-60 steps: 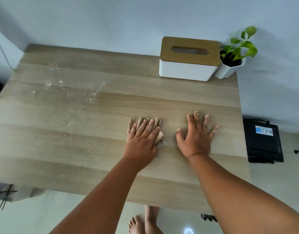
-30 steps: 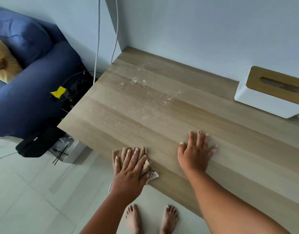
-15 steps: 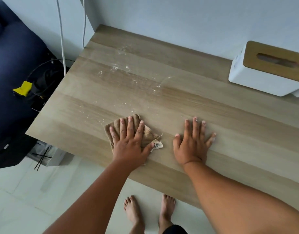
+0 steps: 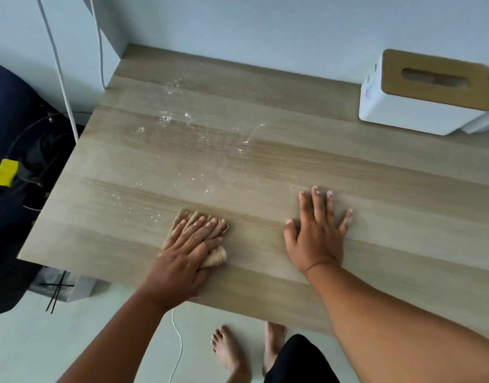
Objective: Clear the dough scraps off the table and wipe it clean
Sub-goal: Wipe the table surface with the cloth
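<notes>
Tan cloth (image 4: 210,236) pressed under flat left hand (image 4: 186,252) | right hand (image 4: 316,236) splayed flat on table (image 4: 376,189)

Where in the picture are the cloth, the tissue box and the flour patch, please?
cloth (image 4: 217,257): head view, bunched corner showing beside the thumb.
tissue box (image 4: 403,117): head view, white front wall.
flour patch (image 4: 177,120): head view, white specks toward the table's far left.

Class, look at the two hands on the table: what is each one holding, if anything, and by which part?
The left hand presses a crumpled brown cloth flat from above, fingers across its top. The right hand holds nothing; it rests flat on the table.
</notes>
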A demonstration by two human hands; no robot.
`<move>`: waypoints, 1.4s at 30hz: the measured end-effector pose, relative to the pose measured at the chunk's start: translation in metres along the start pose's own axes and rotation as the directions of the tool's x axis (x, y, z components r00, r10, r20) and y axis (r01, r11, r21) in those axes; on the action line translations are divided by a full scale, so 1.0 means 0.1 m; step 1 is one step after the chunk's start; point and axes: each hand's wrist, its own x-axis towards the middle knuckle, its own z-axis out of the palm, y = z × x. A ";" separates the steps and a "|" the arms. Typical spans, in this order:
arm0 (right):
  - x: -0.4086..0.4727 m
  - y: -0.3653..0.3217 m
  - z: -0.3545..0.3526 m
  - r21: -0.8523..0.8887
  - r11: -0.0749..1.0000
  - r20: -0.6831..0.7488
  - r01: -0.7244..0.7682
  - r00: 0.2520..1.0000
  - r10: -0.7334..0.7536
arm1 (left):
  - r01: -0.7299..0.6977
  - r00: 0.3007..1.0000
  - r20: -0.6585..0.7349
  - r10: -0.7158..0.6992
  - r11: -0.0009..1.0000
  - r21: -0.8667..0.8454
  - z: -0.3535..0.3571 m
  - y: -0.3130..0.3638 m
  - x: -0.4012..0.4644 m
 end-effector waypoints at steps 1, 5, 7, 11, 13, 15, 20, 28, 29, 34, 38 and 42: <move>0.00 0.00 -0.01 -0.004 1.000 0.008 0.000 1.000 0.000 | 0.051 0.998 -0.026 -0.051 0.998 0.023 0.00 -0.04 0.05; 0.00 0.02 0.00 -0.007 1.000 0.010 -0.003 1.000 0.003 | 0.361 0.932 -0.077 -0.354 0.927 0.105 0.06 0.02 0.46; 0.01 0.02 0.01 -0.007 1.000 0.004 -0.003 1.000 0.003 | 0.463 0.887 -0.061 -0.459 0.878 0.119 0.11 0.08 0.76; 0.02 0.00 0.01 0.001 1.000 -0.003 -0.009 1.000 0.009 | 0.373 0.926 0.023 -0.378 0.920 0.120 0.22 0.26 1.33; 0.01 0.00 0.01 -0.001 1.000 -0.004 -0.011 1.000 0.011 | 0.245 0.966 0.059 -0.250 0.966 0.081 0.25 0.38 1.44; 0.01 0.00 0.01 -0.008 1.000 -0.007 -0.011 1.000 0.010 | 0.116 0.992 0.050 -0.116 0.993 -0.008 0.24 0.45 1.37; 0.02 0.01 0.02 -0.013 1.000 -0.006 -0.007 1.000 0.007 | -0.103 0.994 0.023 0.108 0.982 -0.160 0.09 0.16 0.88; 0.02 0.03 0.07 -0.007 1.000 -0.038 -0.002 0.999 0.002 | 0.165 0.986 -0.030 -0.167 0.985 -0.044 -0.05 -0.31 1.15; 0.02 0.03 0.07 -0.007 1.000 -0.045 -0.002 0.999 0.001 | 0.241 0.970 -0.029 -0.242 0.970 -0.024 -0.04 -0.29 1.28; 0.01 0.04 0.09 -0.018 1.000 -0.072 0.007 0.997 -0.009 | 0.297 0.950 0.090 -0.299 0.954 0.037 0.06 -0.03 1.83; 0.01 0.04 0.08 -0.036 0.999 -0.064 0.008 0.998 -0.010 | 0.112 0.977 0.179 -0.119 0.993 0.048 0.10 0.14 1.78; 0.02 0.04 0.08 -0.035 0.999 -0.045 -0.001 0.999 -0.001 | -0.028 0.980 0.195 0.023 0.999 0.023 0.06 0.16 1.34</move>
